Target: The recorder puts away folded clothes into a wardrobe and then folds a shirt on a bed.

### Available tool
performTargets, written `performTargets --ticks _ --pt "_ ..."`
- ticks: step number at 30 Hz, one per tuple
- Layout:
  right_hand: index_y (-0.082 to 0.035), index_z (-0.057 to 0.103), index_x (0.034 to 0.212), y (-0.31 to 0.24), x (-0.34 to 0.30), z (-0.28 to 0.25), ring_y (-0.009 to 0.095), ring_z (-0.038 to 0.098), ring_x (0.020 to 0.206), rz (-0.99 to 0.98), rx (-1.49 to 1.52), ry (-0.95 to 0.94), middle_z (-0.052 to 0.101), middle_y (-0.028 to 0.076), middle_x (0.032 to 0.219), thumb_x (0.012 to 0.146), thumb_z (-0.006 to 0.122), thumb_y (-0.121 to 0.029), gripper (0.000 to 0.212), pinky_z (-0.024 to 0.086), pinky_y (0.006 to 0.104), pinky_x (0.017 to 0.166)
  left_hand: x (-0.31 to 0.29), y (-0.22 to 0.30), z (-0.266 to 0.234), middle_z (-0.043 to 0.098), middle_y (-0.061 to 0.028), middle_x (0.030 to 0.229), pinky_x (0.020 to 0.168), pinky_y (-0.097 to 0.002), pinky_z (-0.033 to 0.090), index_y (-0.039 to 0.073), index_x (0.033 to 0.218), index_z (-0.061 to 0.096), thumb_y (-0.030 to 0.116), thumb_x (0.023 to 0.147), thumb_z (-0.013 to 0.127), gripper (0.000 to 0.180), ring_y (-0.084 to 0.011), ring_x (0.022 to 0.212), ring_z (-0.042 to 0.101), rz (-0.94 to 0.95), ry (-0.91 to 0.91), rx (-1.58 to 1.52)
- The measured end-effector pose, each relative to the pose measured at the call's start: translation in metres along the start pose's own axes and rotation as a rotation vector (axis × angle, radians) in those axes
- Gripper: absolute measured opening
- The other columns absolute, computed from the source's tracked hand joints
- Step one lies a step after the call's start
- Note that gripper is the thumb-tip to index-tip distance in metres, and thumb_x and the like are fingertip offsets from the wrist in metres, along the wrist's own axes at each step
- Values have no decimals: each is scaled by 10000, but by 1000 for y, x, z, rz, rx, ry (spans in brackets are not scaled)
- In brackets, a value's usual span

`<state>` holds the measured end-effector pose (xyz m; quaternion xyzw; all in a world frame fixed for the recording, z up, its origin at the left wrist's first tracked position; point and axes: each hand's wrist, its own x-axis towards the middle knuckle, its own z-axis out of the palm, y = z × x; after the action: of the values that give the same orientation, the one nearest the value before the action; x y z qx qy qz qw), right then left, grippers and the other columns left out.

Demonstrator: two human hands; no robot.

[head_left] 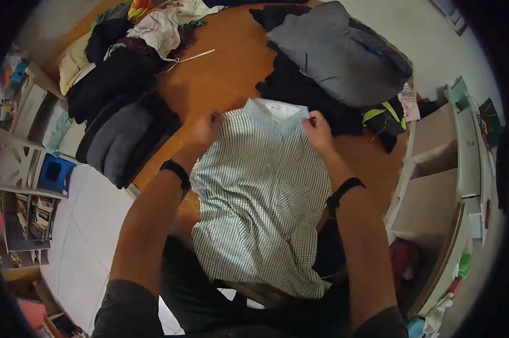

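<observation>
A light checked collared shirt (254,191) lies front up before me, its collar away from me and its lower part hanging over the near table edge toward my lap. My left hand (207,128) grips the shirt's left shoulder, fingers curled. At the opposite shoulder, beside the collar, my right hand (319,130) pinches the cloth between thumb and fingers. Wrinkles run across the lower half of the shirt. Each of my wrists carries a dark band.
The brown table (226,73) bears a stack of folded dark clothes (125,132) at left and a heap of grey and black garments (344,56) at far right. Mixed clothes (156,31) lie at far left. Shelves (23,219) stand left; an open wooden unit (435,180) stands right.
</observation>
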<state>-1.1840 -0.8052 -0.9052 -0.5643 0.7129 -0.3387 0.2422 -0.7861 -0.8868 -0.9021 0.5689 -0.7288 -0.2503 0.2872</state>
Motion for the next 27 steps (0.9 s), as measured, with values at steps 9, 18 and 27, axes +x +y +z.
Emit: performTargets --ticks 9,18,27 --pt "-47 752 1296 -2 -11 -2 355 794 1175 62 -203 -60 830 172 1255 1000 841 -416 482 606 467 1029 -6 -69 -9 814 -212 1272 1068 -482 605 43 1475 671 339 1035 826 552 -399 1218 777 212 -34 -65" --pt "-52 772 1429 83 -76 -96 325 780 1147 -167 -298 -240 831 165 1270 959 891 -464 636 594 464 1044 -8 -127 -59 812 -188 1335 1109 -416 572 24 1457 724 285 1047 795 491 -310 1241 768 -39 -334 -67" --pt "-39 827 1242 110 -123 -139 199 751 1022 286 -274 -369 832 95 1098 995 885 -442 476 587 368 931 -74 -78 -97 804 -249 1300 1103 -429 570 -41 1423 723 389 1026 833 595 -317 1211 778 -107 -243 -36"
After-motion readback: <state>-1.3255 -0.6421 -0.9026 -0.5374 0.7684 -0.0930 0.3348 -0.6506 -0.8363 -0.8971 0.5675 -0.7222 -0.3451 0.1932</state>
